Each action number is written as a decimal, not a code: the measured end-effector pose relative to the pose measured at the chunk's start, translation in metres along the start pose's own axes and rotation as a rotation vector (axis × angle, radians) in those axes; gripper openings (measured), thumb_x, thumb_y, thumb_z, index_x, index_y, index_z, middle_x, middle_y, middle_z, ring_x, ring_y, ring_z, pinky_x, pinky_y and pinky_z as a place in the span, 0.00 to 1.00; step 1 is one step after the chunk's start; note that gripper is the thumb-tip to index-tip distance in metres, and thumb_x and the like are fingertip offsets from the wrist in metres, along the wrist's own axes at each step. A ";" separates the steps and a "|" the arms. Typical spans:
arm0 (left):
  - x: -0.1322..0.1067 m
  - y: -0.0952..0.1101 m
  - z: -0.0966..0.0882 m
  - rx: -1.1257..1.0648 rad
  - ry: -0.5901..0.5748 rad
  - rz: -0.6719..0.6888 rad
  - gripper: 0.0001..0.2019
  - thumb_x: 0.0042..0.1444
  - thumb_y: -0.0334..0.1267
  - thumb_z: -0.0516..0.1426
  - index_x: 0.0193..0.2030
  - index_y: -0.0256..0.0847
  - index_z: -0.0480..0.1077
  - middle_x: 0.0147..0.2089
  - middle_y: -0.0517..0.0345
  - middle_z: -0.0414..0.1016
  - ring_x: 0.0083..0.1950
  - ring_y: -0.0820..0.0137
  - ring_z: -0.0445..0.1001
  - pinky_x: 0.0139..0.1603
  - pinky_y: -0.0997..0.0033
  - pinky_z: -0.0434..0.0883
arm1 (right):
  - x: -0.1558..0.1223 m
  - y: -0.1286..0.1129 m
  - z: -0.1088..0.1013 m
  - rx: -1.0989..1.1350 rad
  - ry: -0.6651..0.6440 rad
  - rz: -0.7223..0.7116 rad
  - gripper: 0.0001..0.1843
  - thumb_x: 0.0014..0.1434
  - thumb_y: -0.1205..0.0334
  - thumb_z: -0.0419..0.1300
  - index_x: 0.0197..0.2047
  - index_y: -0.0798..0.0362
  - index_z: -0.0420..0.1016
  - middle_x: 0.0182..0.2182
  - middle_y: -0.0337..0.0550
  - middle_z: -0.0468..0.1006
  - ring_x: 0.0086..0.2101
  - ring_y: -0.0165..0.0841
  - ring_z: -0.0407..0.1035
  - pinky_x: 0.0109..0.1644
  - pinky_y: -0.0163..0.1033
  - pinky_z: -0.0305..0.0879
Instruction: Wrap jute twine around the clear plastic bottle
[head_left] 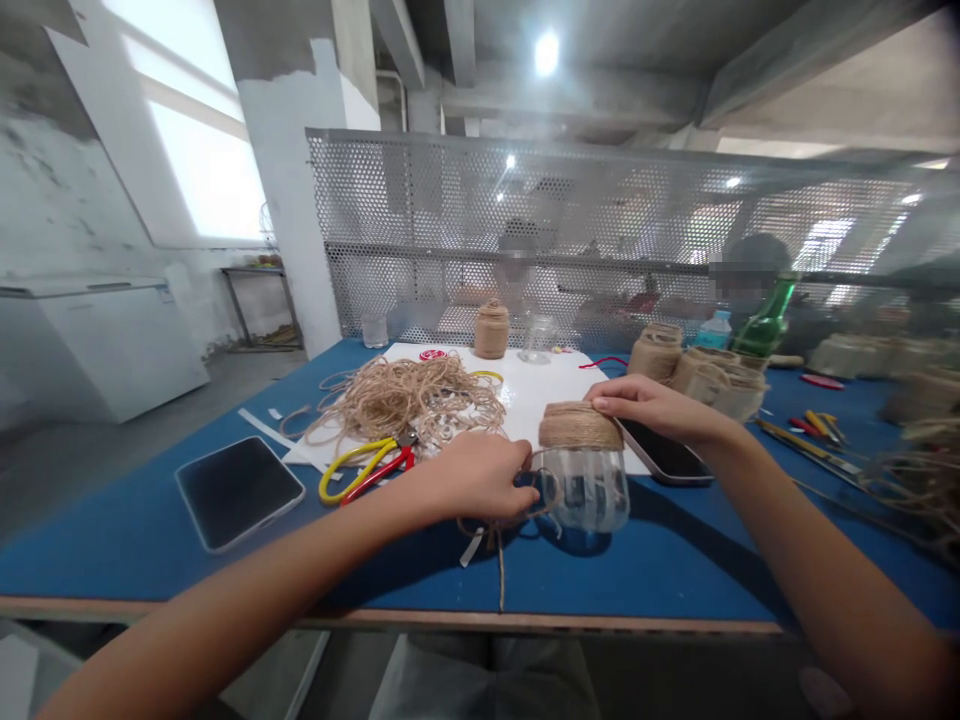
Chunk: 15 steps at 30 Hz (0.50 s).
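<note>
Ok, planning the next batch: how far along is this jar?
Done: the glass jar has its neck wrapped in twine, like the wrapped jars beyond it. In hand: the right hand grips the wrapped top while the left hand works a twine loop at its side. Left: the lower glass is bare.

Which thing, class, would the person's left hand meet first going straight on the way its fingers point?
Likely the glass jar, close ahead of the left hand, past the twine loop it pinches; depth is unclear.

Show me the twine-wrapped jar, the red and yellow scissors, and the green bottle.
Twine-wrapped jar (586, 490): head view, on the bare glass.
Red and yellow scissors (352, 457): head view, on the yellow handle.
Green bottle (763, 332): head view, on its shoulder.
</note>
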<state>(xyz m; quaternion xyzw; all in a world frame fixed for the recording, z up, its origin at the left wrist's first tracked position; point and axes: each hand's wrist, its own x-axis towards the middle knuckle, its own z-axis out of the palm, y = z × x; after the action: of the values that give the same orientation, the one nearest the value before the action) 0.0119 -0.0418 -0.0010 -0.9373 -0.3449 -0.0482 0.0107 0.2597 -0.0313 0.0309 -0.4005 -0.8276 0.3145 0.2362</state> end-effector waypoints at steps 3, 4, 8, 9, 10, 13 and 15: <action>0.000 0.000 0.000 -0.010 -0.053 0.010 0.12 0.49 0.47 0.52 0.32 0.43 0.71 0.29 0.54 0.75 0.31 0.62 0.72 0.26 0.71 0.63 | 0.000 -0.001 -0.001 0.000 -0.001 -0.014 0.18 0.59 0.51 0.50 0.31 0.58 0.70 0.27 0.40 0.67 0.30 0.29 0.60 0.35 0.35 0.56; 0.001 -0.001 0.001 -0.007 -0.061 0.000 0.11 0.48 0.46 0.52 0.31 0.43 0.71 0.28 0.54 0.75 0.30 0.63 0.72 0.26 0.71 0.62 | 0.000 -0.001 -0.001 0.002 -0.003 -0.021 0.18 0.59 0.52 0.50 0.31 0.57 0.70 0.27 0.39 0.67 0.30 0.29 0.60 0.34 0.35 0.56; 0.004 -0.006 0.008 -0.091 -0.122 -0.044 0.12 0.46 0.48 0.53 0.29 0.44 0.72 0.27 0.56 0.74 0.27 0.66 0.70 0.23 0.73 0.59 | 0.000 -0.001 -0.001 -0.003 -0.011 -0.032 0.17 0.59 0.52 0.50 0.31 0.57 0.70 0.26 0.39 0.66 0.29 0.28 0.59 0.34 0.35 0.55; 0.005 -0.007 0.010 -0.132 -0.139 -0.043 0.14 0.46 0.50 0.53 0.30 0.44 0.72 0.27 0.57 0.74 0.27 0.67 0.69 0.22 0.74 0.58 | 0.000 -0.001 -0.001 -0.004 -0.016 -0.029 0.17 0.59 0.52 0.50 0.30 0.57 0.69 0.26 0.38 0.65 0.28 0.28 0.59 0.34 0.35 0.56; 0.005 -0.009 0.012 -0.170 -0.159 -0.032 0.14 0.46 0.51 0.53 0.31 0.44 0.72 0.27 0.58 0.74 0.27 0.67 0.69 0.22 0.74 0.58 | 0.000 -0.001 -0.001 -0.006 -0.019 -0.026 0.17 0.59 0.52 0.50 0.30 0.57 0.69 0.25 0.38 0.65 0.28 0.28 0.58 0.34 0.35 0.56; 0.004 -0.012 0.012 -0.187 -0.221 0.028 0.09 0.47 0.44 0.53 0.31 0.44 0.72 0.26 0.60 0.73 0.26 0.69 0.69 0.21 0.76 0.57 | 0.000 0.000 -0.001 -0.016 -0.015 -0.031 0.18 0.59 0.51 0.50 0.28 0.56 0.68 0.25 0.38 0.64 0.28 0.28 0.58 0.34 0.35 0.55; 0.004 -0.016 0.008 -0.051 -0.174 0.011 0.08 0.46 0.39 0.52 0.30 0.42 0.71 0.27 0.57 0.74 0.27 0.68 0.70 0.23 0.75 0.59 | 0.000 0.000 -0.001 -0.026 -0.011 -0.039 0.18 0.59 0.51 0.50 0.28 0.56 0.68 0.25 0.38 0.64 0.28 0.28 0.58 0.34 0.35 0.55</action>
<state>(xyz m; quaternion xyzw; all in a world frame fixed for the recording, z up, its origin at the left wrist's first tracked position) 0.0055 -0.0262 -0.0091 -0.9398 -0.3380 0.0245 -0.0429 0.2603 -0.0307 0.0318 -0.3856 -0.8405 0.3014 0.2326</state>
